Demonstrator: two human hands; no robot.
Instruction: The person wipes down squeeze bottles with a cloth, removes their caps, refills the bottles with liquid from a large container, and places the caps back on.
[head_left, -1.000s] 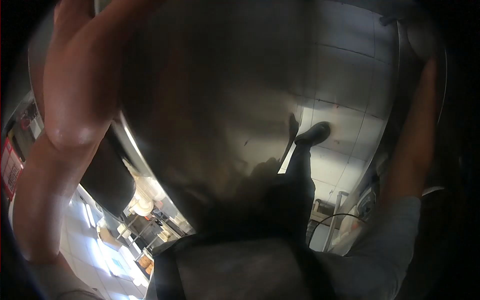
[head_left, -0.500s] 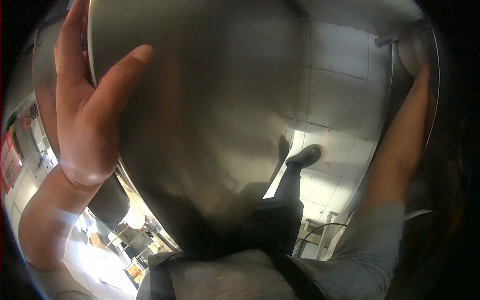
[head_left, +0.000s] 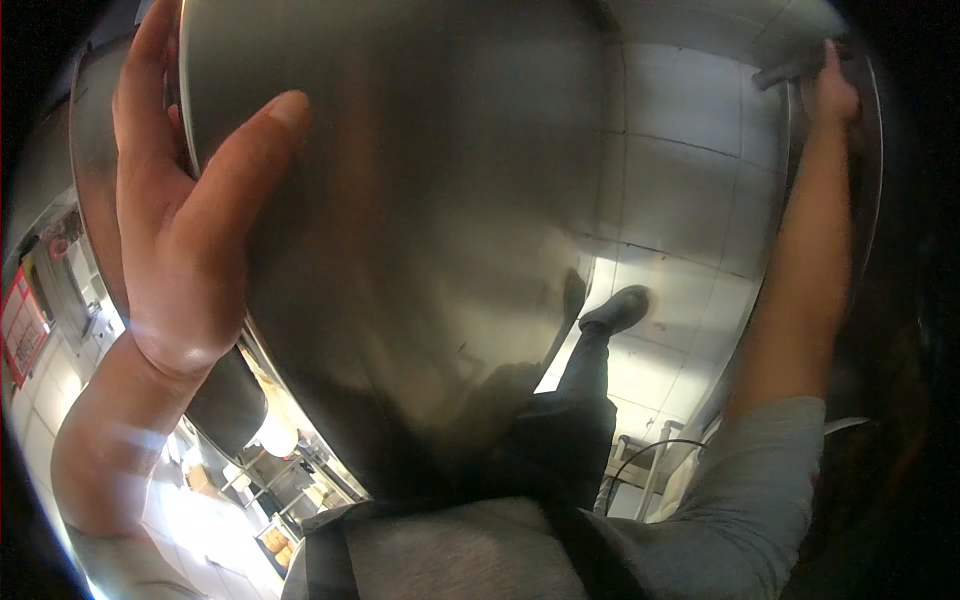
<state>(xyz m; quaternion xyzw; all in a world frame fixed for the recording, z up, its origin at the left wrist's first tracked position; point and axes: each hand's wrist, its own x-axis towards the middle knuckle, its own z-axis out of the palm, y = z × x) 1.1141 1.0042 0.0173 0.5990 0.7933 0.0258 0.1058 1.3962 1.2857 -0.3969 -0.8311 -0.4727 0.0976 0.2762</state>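
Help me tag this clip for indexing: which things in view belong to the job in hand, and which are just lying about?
Probably in the job:
metal panel, touched by the left hand
dark bar, beside the right hand

Probably just about:
red-edged sheet
orange-brown items
thin dark cable

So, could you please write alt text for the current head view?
The left hand holds the edge of a dull metal panel; the right hand is stretched out beside a dark bar. A dark shoe stands on the tiled floor.

Dim centre, lower-left glare, dark curved edges
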